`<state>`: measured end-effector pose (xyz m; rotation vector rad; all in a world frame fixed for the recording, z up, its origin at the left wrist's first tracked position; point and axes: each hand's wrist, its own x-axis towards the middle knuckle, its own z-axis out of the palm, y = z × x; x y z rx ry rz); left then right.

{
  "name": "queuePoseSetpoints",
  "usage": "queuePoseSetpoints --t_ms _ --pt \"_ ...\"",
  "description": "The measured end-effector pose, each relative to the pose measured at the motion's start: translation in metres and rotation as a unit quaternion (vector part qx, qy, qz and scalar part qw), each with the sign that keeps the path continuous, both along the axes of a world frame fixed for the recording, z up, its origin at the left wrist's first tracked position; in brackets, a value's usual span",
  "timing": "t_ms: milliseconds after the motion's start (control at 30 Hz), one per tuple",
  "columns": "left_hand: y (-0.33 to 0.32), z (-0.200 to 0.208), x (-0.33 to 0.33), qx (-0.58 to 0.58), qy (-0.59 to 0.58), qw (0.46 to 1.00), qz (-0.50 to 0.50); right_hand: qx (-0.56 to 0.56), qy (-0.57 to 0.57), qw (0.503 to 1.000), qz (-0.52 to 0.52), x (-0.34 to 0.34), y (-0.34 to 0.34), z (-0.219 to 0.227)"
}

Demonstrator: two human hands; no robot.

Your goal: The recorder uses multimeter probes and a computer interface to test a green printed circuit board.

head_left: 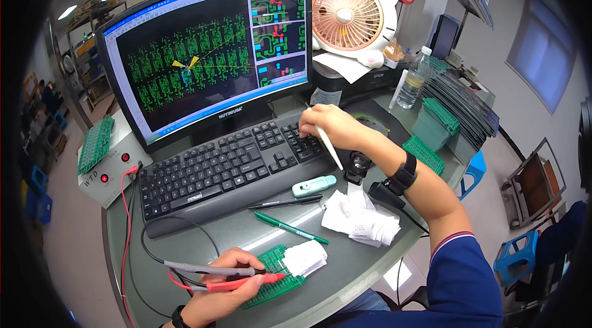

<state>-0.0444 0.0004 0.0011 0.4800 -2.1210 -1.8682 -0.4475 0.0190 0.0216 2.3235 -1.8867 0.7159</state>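
My left hand [228,285] is closed around two test probes, a grey one [209,269] and a red one [240,283]. Their tips point at a green circuit board panel [271,293] on the table; whether they touch it I cannot tell. A small stack of white paper slips [305,258] lies over the panel's far right part. My right hand [330,125] is over the number pad of the black keyboard [228,170], with a slim white pen-like stick [328,148] held in its fingers. Behind the keyboard a monitor [191,62] displays a green circuit layout with yellow markers.
Between my hands lie a green pen [291,228], a black pen [285,202], a mint-coloured holder [314,186] and crumpled paper slips [361,220]. Probe leads loop at the left beside a white box [111,170]. A fan [348,16], a bottle [413,78] and stacked boards [459,103] stand behind.
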Motion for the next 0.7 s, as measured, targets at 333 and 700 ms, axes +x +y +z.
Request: queuePoseSetpoints --t_ms 333,700 --pt "0.000 0.000 0.001 -0.004 -0.008 1.000 0.006 -0.047 0.120 0.992 -0.001 0.020 -0.004 -0.005" --pt "0.002 0.006 -0.001 0.033 -0.010 0.999 0.014 0.003 -0.112 0.990 -0.089 -0.013 -0.008 -0.008"
